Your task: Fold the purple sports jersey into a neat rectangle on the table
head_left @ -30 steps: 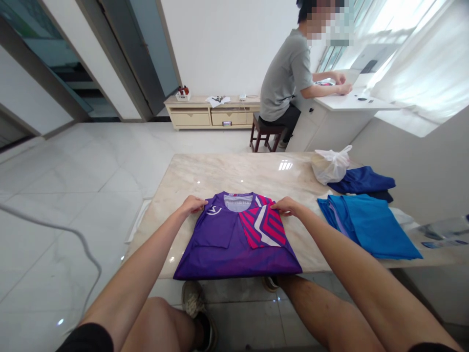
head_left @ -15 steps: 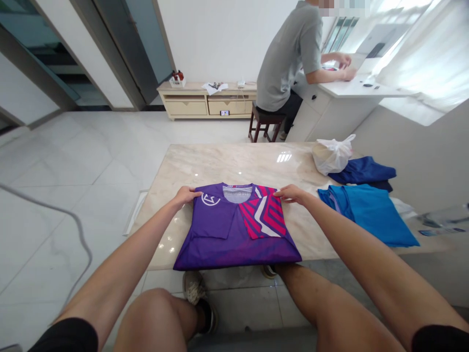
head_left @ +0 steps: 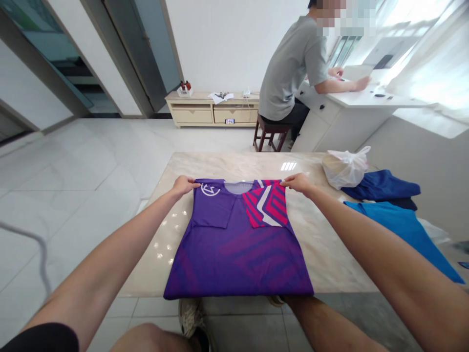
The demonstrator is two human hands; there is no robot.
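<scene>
Left grip [head_left: 185, 186], right grip [head_left: 298, 182] both closed, pinching shoulder corners of purple jersey [head_left: 236, 249], sleeves folded in, flat on counter [head_left: 331, 247], hem at near edge. I judge fabric light, limp, slick; best hold at shoulder seams, both corners taut, else it sags.

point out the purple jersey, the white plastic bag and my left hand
purple jersey [head_left: 234, 254], head view, plain lower front
white plastic bag [head_left: 344, 169], head view, middle of its bulge
left hand [head_left: 183, 186], head view, back of the hand
</scene>
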